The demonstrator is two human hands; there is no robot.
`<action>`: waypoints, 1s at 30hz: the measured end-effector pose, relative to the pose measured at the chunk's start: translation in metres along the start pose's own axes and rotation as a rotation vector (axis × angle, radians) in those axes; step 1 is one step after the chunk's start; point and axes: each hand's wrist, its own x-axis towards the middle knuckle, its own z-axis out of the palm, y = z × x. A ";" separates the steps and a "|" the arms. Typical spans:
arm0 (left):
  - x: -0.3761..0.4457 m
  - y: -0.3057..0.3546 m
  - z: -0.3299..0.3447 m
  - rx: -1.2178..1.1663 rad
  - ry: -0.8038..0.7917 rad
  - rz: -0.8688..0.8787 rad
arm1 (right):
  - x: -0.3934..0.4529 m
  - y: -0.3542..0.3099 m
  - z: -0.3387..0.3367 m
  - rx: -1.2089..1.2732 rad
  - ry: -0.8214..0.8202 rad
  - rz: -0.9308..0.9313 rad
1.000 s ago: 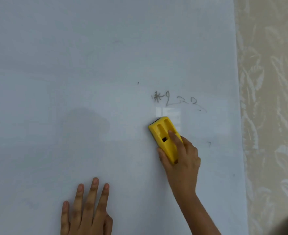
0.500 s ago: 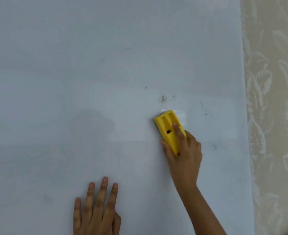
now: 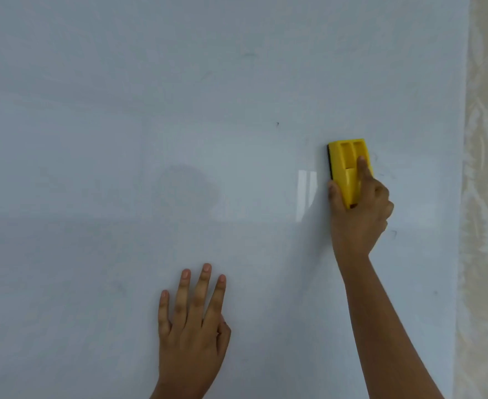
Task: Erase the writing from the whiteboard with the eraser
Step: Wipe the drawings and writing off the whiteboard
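Head view showed the right hand (image 3: 357, 217) gripping the eraser (image 3: 349, 168) against the whiteboard (image 3: 122, 139), left hand (image 3: 192, 326) flat and released; faint marks (image 3: 380, 168) on the right likely needed wiping next.

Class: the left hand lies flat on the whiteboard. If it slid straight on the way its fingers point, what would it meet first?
Only bare whiteboard: the left hand points up, and the eraser sits off right.

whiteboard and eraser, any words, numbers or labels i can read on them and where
None can be read.
whiteboard: only faint leftover marks, a dark speck, thin strokes right of the eraser and a small tick lower right; none form a letter or number.
eraser: plain yellow back, no label or brand visible, partly covered by the right hand.
left hand: rests flat on the board, covering no visible writing.
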 end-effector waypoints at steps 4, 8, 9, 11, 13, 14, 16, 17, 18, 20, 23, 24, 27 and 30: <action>0.025 0.008 -0.001 -0.033 -0.015 0.019 | 0.031 -0.025 0.015 0.006 0.031 0.112; 0.085 0.014 -0.010 -0.019 -0.041 0.017 | -0.029 -0.038 0.017 0.009 -0.091 -0.280; 0.100 0.012 -0.013 0.000 -0.040 0.006 | -0.043 -0.027 0.013 -0.005 -0.108 -0.323; 0.124 0.004 -0.015 0.000 -0.031 -0.017 | -0.052 0.004 0.001 -0.037 -0.096 -0.298; 0.137 -0.004 -0.015 0.005 -0.034 -0.035 | -0.031 0.027 -0.007 -0.025 -0.031 -0.115; 0.140 -0.005 -0.013 0.019 -0.042 -0.040 | -0.014 0.032 -0.008 -0.005 0.010 0.007; 0.140 -0.008 -0.009 0.048 -0.046 -0.035 | 0.023 0.026 -0.003 0.027 0.075 0.201; 0.138 -0.009 -0.007 0.048 -0.039 -0.035 | 0.036 0.014 0.001 0.036 0.076 0.223; 0.138 -0.007 -0.004 0.041 -0.028 -0.034 | 0.044 0.001 0.005 0.042 0.059 0.180; 0.136 -0.009 -0.004 0.045 -0.012 -0.033 | 0.031 -0.030 0.015 0.072 -0.014 -0.034; 0.137 -0.011 -0.004 0.036 0.001 -0.026 | -0.017 -0.036 0.016 0.046 -0.119 -0.311; 0.136 -0.011 -0.004 0.034 -0.005 -0.023 | -0.026 -0.025 0.011 0.029 -0.129 -0.346; 0.136 -0.010 -0.006 0.030 -0.016 -0.020 | -0.010 0.017 -0.004 -0.041 -0.058 -0.237; 0.136 -0.010 -0.007 0.040 -0.014 -0.015 | 0.038 0.038 -0.007 0.008 0.068 0.125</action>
